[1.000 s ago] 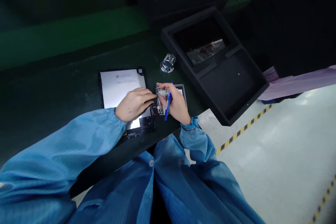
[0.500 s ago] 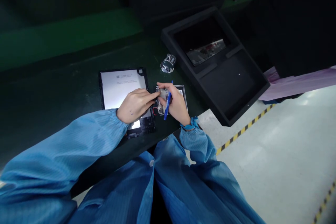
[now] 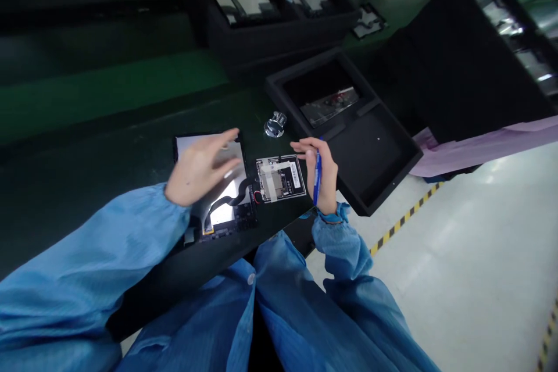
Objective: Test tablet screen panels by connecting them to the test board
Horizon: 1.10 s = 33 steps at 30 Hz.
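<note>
White label [image 3: 295,175] on the circuit board [image 3: 279,181] had barcode-like lines; its print & the pale characters next to it were too small to read. Board lay nr ctr of the frame on a dark backing w/ white outline, pale translucent tape [image 3: 271,183] across its face & a thin red wire [image 3: 257,193] at the frame-left edge. Flat black ribbon cable [image 3: 235,200] snaked from beside the board over the display panel [image 3: 227,187], left of ctr: smooth pale sheet, thin black frame, bright glare low down.

L hand was above the panel, fingers spread, nothing visible in its grip; contact couldn't be told. R hand [image 3: 328,180] was just right of the board, apart from it, partly curled around a slim blue pen [image 3: 318,179]. Hands were well apart from each other. Sleeves [image 3: 100,250]: blue, fine-striped, gathered cuffs.

Shiny rounded metal piece [image 3: 275,125] stood above the board, nr a matte black tray [image 3: 375,151] w/ a glossy dark sheet in its upper compartment.

Tabletop [image 3: 108,168]: dk green. Black box [image 3: 270,43] w/ pale panels, top ctr. Floor [image 3: 440,261], lower right: pale, glossy, w/ yellow-black striped tape [image 3: 405,218].
</note>
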### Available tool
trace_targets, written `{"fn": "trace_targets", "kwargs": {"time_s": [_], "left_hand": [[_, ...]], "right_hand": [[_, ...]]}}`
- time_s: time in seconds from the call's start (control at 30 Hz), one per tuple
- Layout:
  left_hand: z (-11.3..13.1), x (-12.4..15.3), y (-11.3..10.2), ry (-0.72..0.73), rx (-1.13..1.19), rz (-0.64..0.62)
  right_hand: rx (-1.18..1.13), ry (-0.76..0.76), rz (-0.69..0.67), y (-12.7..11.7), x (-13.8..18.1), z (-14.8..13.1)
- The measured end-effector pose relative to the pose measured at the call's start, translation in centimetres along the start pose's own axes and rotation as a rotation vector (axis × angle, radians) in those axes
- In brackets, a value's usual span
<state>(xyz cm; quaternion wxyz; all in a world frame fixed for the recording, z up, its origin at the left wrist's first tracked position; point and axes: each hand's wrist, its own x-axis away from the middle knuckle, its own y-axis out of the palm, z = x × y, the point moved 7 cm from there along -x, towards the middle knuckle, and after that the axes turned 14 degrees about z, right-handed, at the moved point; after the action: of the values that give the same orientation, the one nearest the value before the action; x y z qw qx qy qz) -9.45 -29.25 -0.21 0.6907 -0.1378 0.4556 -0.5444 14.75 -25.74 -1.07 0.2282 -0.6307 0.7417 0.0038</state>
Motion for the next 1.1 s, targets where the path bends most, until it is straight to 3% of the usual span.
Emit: {"fn": "trace_targets", "kwargs": {"time_s": [0.1,0.17,0.27,0.43,0.6,0.87,0.93,1.1], "left_hand": [[-4.4,-3.5,-3.5,-0.234,0.064,0.095],[-8.1,-6.2,-4.4,-0.472,0.217,0.113],[-12.7,-10.1,-3.3,-0.871,0.589,0.127],[-15.4,-15.0,0.8,-1.145,0.759,0.091],[-15.0,-16.7,4.0,-1.283,0.785,0.043],[-16.3,-15.9,3.4,-1.456,0.771,0.178],[-16.1,-16.3,3.3,-1.44,0.801,0.171],[-15.2,-18.4,2.8,-1.189,0.778,0.044]], "right_hand": [[0.036,0.017,-0.042,-1.1,0.3,-0.7],[0.076,0.008,-0.104,-1.6,0.6,-1.5],[0.142,-0.064,-0.172,-2.8,0.4,-4.0],[0.275,-0.182,-0.252,-6.1,-0.5,-7.8],[0.359,-0.143,-0.217,-9.2,-0.2,-6.1],[0.28,0.037,-0.163,-10.9,2.9,-0.1],[0.244,0.08,-0.115,-11.3,3.4,0.7],[0.163,0.153,-0.062,-11.4,3.4,0.9]]}}
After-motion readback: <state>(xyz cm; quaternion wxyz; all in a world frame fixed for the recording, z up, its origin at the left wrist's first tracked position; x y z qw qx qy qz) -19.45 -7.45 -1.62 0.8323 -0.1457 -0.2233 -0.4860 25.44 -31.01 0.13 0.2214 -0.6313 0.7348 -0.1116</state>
